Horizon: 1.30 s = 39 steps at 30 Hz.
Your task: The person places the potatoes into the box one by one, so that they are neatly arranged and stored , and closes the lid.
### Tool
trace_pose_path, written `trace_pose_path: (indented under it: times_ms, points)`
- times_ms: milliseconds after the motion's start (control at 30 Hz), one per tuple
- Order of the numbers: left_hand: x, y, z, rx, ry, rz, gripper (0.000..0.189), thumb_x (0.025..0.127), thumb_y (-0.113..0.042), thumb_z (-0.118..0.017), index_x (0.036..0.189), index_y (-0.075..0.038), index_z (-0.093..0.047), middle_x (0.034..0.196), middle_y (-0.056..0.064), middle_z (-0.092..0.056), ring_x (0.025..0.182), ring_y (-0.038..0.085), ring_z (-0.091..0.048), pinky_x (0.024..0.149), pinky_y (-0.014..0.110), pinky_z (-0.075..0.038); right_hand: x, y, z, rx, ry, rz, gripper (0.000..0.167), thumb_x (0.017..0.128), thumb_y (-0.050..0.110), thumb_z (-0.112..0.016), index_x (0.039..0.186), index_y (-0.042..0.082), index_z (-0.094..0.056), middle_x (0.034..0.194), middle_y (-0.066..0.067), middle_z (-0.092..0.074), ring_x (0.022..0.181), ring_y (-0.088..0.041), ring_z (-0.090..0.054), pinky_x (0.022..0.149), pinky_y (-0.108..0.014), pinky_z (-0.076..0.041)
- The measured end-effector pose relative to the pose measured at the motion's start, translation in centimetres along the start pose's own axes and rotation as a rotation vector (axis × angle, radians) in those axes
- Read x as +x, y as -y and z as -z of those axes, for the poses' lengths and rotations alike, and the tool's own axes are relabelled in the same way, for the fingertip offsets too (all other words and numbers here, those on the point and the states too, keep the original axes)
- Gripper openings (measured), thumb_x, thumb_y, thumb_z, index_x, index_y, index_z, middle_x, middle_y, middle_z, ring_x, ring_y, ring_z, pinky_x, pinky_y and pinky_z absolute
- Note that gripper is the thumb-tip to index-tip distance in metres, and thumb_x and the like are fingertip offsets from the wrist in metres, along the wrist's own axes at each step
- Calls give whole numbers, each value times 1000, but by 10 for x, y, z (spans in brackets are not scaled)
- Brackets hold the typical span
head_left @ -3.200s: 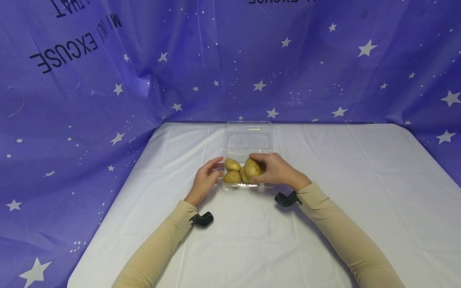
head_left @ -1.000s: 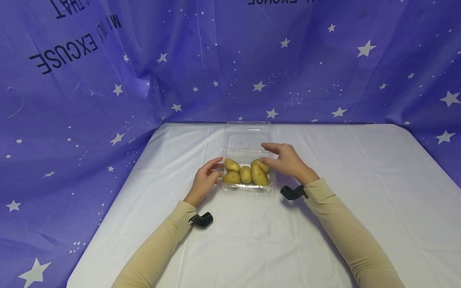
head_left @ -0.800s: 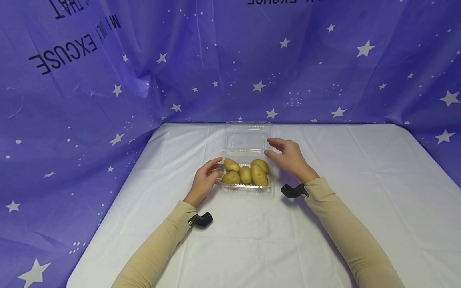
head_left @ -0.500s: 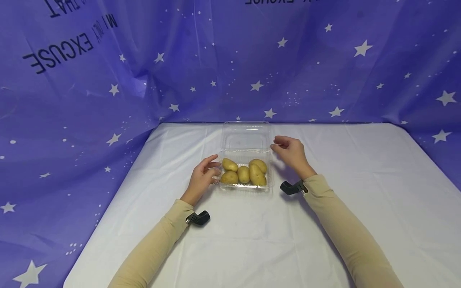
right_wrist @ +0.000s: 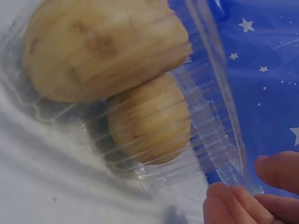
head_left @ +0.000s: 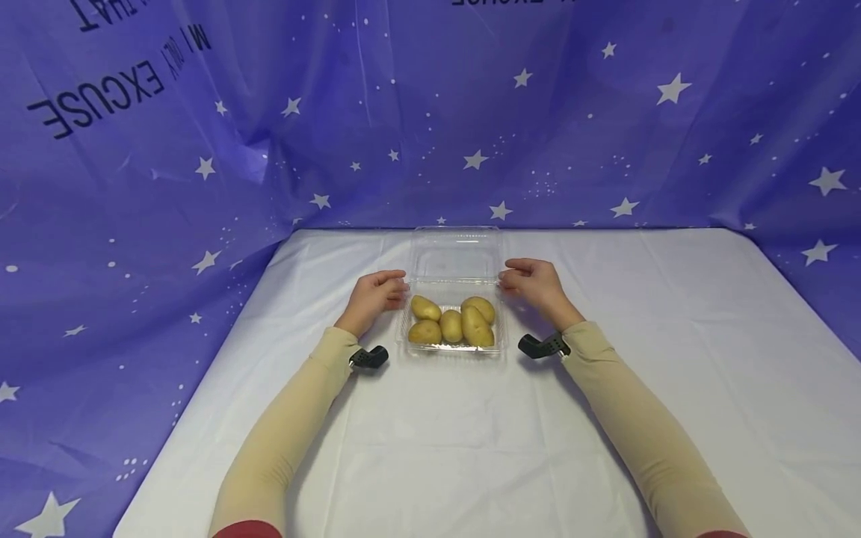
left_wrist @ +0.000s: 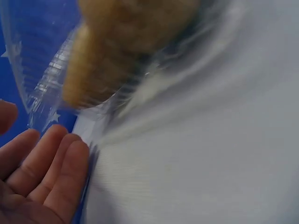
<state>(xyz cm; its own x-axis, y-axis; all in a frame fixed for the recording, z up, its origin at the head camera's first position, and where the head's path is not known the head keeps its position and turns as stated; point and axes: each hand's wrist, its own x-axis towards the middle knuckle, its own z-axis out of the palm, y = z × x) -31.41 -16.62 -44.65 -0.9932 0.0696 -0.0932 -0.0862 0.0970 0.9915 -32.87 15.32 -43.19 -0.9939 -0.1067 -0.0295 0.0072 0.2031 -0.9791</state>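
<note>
In the head view, a clear plastic clamshell container [head_left: 437,350] stands on the table with several potatoes [head_left: 451,326] inside. Its lid [head_left: 456,261] is folded back, away from the person. At the left end of the hinge, my left hand [head_left: 374,297] has its fingers extended beside the container and holds nothing. My right hand [head_left: 534,285] is at the other end of the hinge, fingers loosely bent, fingertips right at the container's edge. Both wrist views show potatoes [left_wrist: 105,60] [right_wrist: 149,119] through the ribbed plastic wall, with the fingers just beyond it.
A white cloth [head_left: 430,456] covers the table. Behind and to the left hangs a purple-blue curtain [head_left: 417,112] with white stars and black lettering, meeting the table's far edge close behind the lid. A black wrist camera sits on each sleeve [head_left: 289,418].
Earlier my right hand held a potato in the container; it let go and moved back beside the hinge. My left hand has just moved from the container's left side up toward the hinge.
</note>
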Motion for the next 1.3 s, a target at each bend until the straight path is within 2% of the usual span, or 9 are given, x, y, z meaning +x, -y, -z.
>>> trace_pose_path:
  times_ms: [133,267,367,500,667,933,1033,1167,1300]
  points:
    - [13,-5,0,-37,0,23,41,100,-9,-56,137,10,-57,86,-2,-72,76,5,-68,70,19,-61,1,0,0,16,2,-22,53,92,5,-63,141,-14,-50,112,-24,-73,71,2,-68,75,-18,-61]
    - [21,-6,-1,-85,-6,61,41,101,-7,-56,138,11,-56,78,-7,-70,71,4,-66,65,17,-59,1,-1,-1,25,7,-40,51,93,4,-62,140,-14,-51,95,-9,-73,69,0,-68,71,-18,-61]
    - [23,-6,-3,-91,-12,78,40,101,-6,-57,137,11,-56,79,-6,-69,69,4,-66,63,17,-59,0,-1,-3,45,18,-44,51,94,2,-61,141,-14,-50,98,-14,-73,69,-1,-69,71,-19,-61]
    - [22,-7,-5,-72,-16,65,40,100,-5,-59,136,10,-58,80,-6,-69,71,3,-66,63,16,-59,0,-1,-6,60,21,-39,50,95,1,-60,141,-15,-49,108,-25,-72,70,-2,-69,71,-19,-62]
    - [21,-7,-5,-85,-24,32,39,98,-2,-61,134,12,-59,77,-6,-71,73,4,-69,65,17,-60,0,1,-7,43,18,-40,50,95,3,-61,140,-13,-51,109,-23,-72,70,-2,-69,72,-20,-62]
    - [19,-7,-5,-97,-23,9,40,95,1,-62,133,14,-59,75,-7,-72,71,4,-70,65,17,-60,-3,5,-6,41,26,-36,48,97,5,-62,140,-14,-51,116,-32,-69,72,-2,-69,72,-20,-62]
    - [18,-7,-5,-97,-31,-2,39,95,0,-63,131,15,-59,75,-8,-71,72,4,-70,65,17,-60,-3,5,-5,50,30,-31,48,98,8,-62,139,-14,-52,109,-25,-72,73,-3,-70,71,-20,-62]
    - [16,-10,-5,-71,-52,-32,38,96,-6,-63,129,14,-62,80,-5,-74,74,5,-70,69,18,-61,-4,8,-4,44,10,-19,50,102,22,-59,135,-14,-55,93,-6,-73,74,-4,-70,71,-20,-62]
    - [14,-17,-4,-50,-67,-75,39,100,-13,-60,128,14,-63,98,14,-78,79,9,-72,75,21,-62,-6,13,-3,50,-31,-15,60,106,38,-50,131,-16,-58,83,4,-71,72,-3,-70,74,-24,-63]
